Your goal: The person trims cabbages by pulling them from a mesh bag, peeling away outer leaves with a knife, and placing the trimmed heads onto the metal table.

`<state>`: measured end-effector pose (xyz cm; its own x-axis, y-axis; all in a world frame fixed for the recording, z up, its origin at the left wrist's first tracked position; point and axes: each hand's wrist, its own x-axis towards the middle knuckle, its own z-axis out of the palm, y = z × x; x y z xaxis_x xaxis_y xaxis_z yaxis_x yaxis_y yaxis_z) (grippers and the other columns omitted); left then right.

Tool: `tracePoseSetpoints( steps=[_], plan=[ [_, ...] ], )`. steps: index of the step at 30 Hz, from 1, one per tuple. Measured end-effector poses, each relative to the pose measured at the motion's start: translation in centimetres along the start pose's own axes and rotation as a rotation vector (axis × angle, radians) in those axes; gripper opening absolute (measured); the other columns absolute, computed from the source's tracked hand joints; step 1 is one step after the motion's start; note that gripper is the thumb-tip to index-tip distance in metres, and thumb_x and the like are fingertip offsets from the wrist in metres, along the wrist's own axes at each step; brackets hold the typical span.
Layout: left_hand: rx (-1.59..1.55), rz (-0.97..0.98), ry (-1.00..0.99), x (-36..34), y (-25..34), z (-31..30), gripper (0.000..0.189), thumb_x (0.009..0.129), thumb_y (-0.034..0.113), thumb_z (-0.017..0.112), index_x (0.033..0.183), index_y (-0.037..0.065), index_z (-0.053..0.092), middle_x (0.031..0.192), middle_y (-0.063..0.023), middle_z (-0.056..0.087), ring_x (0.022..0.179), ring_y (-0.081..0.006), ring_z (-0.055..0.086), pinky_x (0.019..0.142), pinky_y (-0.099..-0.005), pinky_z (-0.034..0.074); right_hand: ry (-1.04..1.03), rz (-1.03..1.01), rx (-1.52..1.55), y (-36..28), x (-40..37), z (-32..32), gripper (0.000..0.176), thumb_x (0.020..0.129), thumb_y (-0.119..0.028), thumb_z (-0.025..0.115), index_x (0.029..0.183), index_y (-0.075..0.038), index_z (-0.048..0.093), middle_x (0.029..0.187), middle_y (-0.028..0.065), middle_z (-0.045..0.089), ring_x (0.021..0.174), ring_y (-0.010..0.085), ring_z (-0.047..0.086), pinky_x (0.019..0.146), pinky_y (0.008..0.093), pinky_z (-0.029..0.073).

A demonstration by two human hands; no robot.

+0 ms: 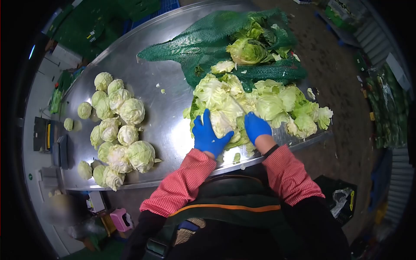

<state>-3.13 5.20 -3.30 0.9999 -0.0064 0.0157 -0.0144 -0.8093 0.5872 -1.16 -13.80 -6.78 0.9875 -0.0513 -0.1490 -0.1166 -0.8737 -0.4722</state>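
Note:
My left hand (209, 135), in a blue glove, lies on a heap of pale green lettuce leaves (219, 97) with its fingers and thumb spread. My right hand (257, 126), also gloved in blue, is closed at the right side of that heap. A thin greyish strip runs up and left from its fingertips across the leaves; I cannot tell what it is. More loose leaves (277, 104) spread to the right of this hand. Behind the heap lies a green mesh sack (195, 43), with a leafy lettuce head (249, 52) showing in its opening.
Several trimmed lettuce heads (132, 111) are grouped on the left of the metal table (167, 93). Small leaf scraps dot its surface. Filled mesh sacks (385, 108) stand off to the right, and a black crate (346, 199) is on the floor at lower right.

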Motion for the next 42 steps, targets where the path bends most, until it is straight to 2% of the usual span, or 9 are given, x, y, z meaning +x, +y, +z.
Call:
tracePoseSetpoints(
  steps=[3, 9, 19, 23, 27, 31, 35, 39, 42],
  plan=[
    [-0.030, 0.020, 0.003, -0.4, -0.5, 0.3, 0.107, 0.062, 0.046, 0.082, 0.145, 0.008, 0.026, 0.135, -0.0282, 0.034, 0.123, -0.0450, 0.038, 0.103, -0.0512, 0.036, -0.255, 0.059, 0.013, -2.7, 0.8, -4.6, 0.046, 0.095, -0.040, 0.043, 0.121, -0.004, 0.056, 0.116, 0.0190, 0.062, 0.100, 0.0369, 0.062, 0.086, 0.0438, 0.049],
    [-0.107, 0.125, 0.043, -1.0, -1.9, 0.0, 0.106, 0.062, 0.044, 0.083, 0.144, 0.007, 0.028, 0.134, -0.0280, 0.034, 0.126, -0.0444, 0.035, 0.105, -0.0505, 0.033, -0.058, -0.087, 0.089, -4.8, 1.2, -2.5, 0.061, 0.087, -0.047, 0.055, 0.136, -0.010, 0.047, 0.130, 0.0158, 0.056, 0.114, 0.0326, 0.057, 0.096, 0.0398, 0.045],
    [-0.324, 0.325, 0.124, -3.9, -5.2, 0.4, 0.103, 0.059, 0.029, 0.088, 0.142, 0.005, 0.031, 0.140, -0.0262, 0.030, 0.132, -0.0430, 0.032, 0.109, -0.0475, 0.031, -0.110, -0.031, -0.048, -2.3, 4.0, 0.7, 0.044, 0.086, -0.036, 0.059, 0.125, -0.014, 0.054, 0.106, 0.0154, 0.067, 0.096, 0.0342, 0.064, 0.081, 0.0444, 0.050],
    [-1.035, -0.144, 0.068, -2.1, -6.1, 0.0, 0.089, 0.071, 0.016, 0.081, 0.143, 0.007, 0.031, 0.136, -0.0167, 0.043, 0.126, -0.0296, 0.044, 0.107, -0.0370, 0.036, -0.083, -0.056, -0.030, -1.4, 4.1, 1.1, 0.043, 0.087, -0.038, 0.058, 0.122, -0.014, 0.054, 0.104, 0.0164, 0.067, 0.094, 0.0344, 0.064, 0.080, 0.0443, 0.050],
    [-1.797, -0.370, -0.011, -2.1, -6.1, -3.3, 0.068, 0.087, 0.022, 0.065, 0.144, 0.010, 0.029, 0.136, -0.0148, 0.044, 0.124, -0.0311, 0.048, 0.102, -0.0474, 0.045, -0.118, -0.085, -0.068, -1.7, 3.8, 0.2, 0.044, 0.086, -0.040, 0.058, 0.120, -0.012, 0.054, 0.103, 0.0171, 0.067, 0.093, 0.0352, 0.064, 0.080, 0.0447, 0.050],
    [-0.961, -0.018, 0.181, -1.6, -5.2, -4.0, 0.091, 0.075, 0.010, 0.078, 0.147, 0.013, 0.023, 0.139, -0.0152, 0.041, 0.125, -0.0288, 0.046, 0.103, -0.0434, 0.044, -0.209, -0.101, 0.068, -5.6, 3.1, -4.1, 0.066, 0.083, -0.052, 0.061, 0.129, -0.007, 0.049, 0.106, 0.0228, 0.065, 0.099, 0.0384, 0.063, 0.084, 0.0443, 0.050],
    [-1.004, -0.076, 0.202, -1.9, -3.3, -1.2, 0.102, 0.066, 0.006, 0.084, 0.147, 0.006, 0.021, 0.141, -0.0162, 0.036, 0.129, -0.0275, 0.040, 0.108, -0.0392, 0.037, -0.382, -0.149, 0.251, -8.9, 0.4, -6.4, 0.095, 0.077, -0.067, 0.059, 0.144, -0.003, 0.033, 0.111, 0.0284, 0.062, 0.107, 0.0435, 0.059, 0.093, 0.0431, 0.047],
    [-0.707, 0.003, 0.278, -2.2, -3.8, 0.9, 0.101, 0.062, 0.015, 0.088, 0.144, 0.004, 0.029, 0.135, -0.0156, 0.036, 0.128, -0.0284, 0.038, 0.110, -0.0399, 0.032, -0.682, 0.044, 0.582, -6.7, 1.0, -4.0, 0.086, 0.080, -0.038, 0.070, 0.146, -0.003, 0.027, 0.098, 0.0177, 0.066, 0.076, 0.0257, 0.067, 0.063, 0.0362, 0.055],
    [-0.557, 0.045, 0.276, -2.0, -3.4, 0.7, 0.100, 0.061, 0.016, 0.089, 0.142, 0.004, 0.031, 0.134, -0.0152, 0.036, 0.127, -0.0282, 0.038, 0.110, -0.0395, 0.032, -0.511, 0.052, 0.754, -4.7, 0.0, -0.3, 0.072, 0.080, -0.021, 0.069, 0.143, -0.008, 0.036, 0.092, 0.0131, 0.065, 0.061, 0.0178, 0.062, 0.051, 0.0311, 0.052]
  ],
)
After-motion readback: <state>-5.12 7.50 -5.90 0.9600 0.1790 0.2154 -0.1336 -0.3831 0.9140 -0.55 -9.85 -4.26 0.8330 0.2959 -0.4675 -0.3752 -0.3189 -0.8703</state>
